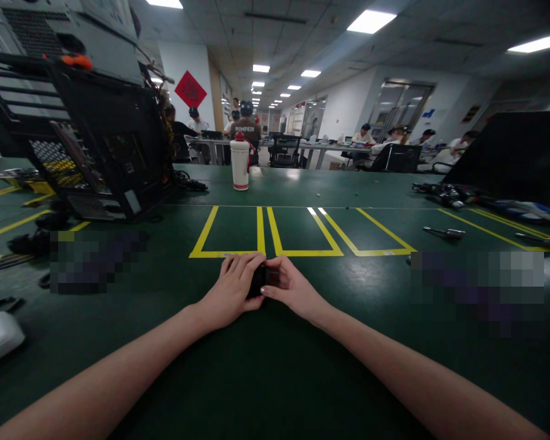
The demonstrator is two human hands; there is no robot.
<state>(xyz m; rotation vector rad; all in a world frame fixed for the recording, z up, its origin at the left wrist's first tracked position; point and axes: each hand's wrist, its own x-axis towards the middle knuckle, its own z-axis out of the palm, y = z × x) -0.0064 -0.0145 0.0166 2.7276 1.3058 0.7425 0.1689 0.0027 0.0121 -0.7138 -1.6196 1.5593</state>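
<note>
A small black object point(257, 282) sits between my two hands, low over the green table point(275, 366); fingers cover most of it, so its kind does not show. My left hand point(231, 284) is closed around its left side, thumb below and fingers over the top. From the right, the thumb and fingers of my right hand point(297, 290) pinch its other side. Just beyond the hands, yellow tape point(309, 252) marks out several box shapes on the tabletop.
At left stands an open black computer case point(132, 153), tilted. A white bottle point(241, 164) with a red lid stands farther back. To the right lie a screwdriver-like tool point(447, 233), cables point(449, 194) and a large dark panel point(517, 153). A white object point(0, 339) lies near left.
</note>
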